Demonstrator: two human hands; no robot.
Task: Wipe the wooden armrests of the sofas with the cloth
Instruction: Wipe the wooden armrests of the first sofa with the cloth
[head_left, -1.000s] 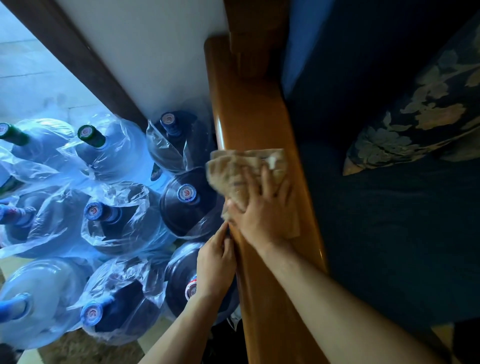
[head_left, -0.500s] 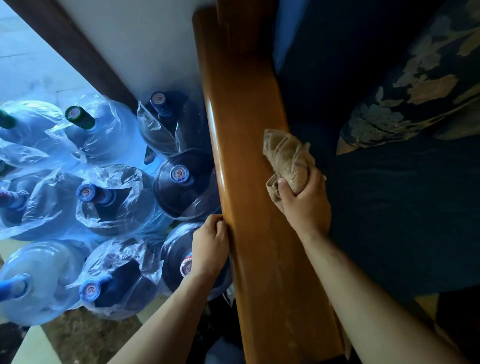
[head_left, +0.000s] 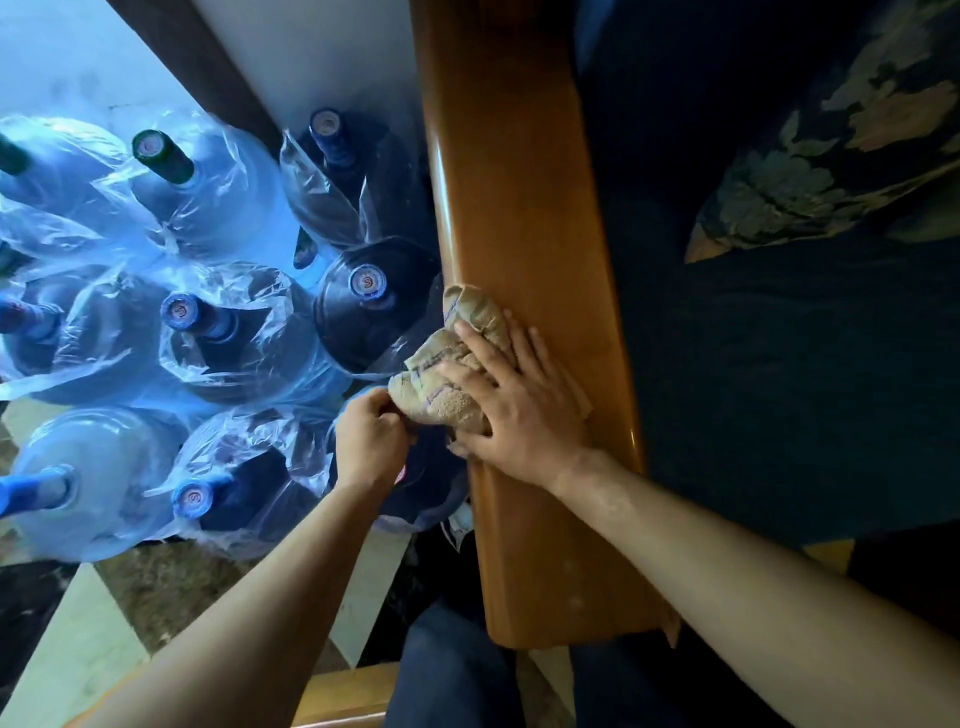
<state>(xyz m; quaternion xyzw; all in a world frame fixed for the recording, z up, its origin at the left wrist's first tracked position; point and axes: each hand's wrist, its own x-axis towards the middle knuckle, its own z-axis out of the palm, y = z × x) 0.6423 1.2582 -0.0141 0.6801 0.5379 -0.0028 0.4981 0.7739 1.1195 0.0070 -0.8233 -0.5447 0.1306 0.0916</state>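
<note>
Head view. We see the right hand (head_left: 511, 400) spread flat, fingers straight, pressing the bunched cloth (head_left: 457, 358) onto the outer edge of the wooden armrest (head_left: 524, 208). The left hand (head_left: 370, 435), just beside it and off the wood, has its fingers curled and appears to pinch the cloth's overhanging corner; the exact contact is partly hidden.

Risks, as we judge them: much of the cloth hangs beyond the edge on the left hand's side, so a stroke made under the palm alone may drag only a narrow band of fabric and leave streaks. If the left hand lets go mid-stroke, the loose part could slip down among the plastic-wrapped water bottles (head_left: 208, 332) standing below that hand. The bunched folds may also skip the pale dusty specks nearer the wrist, towards the armrest's near end.
</note>
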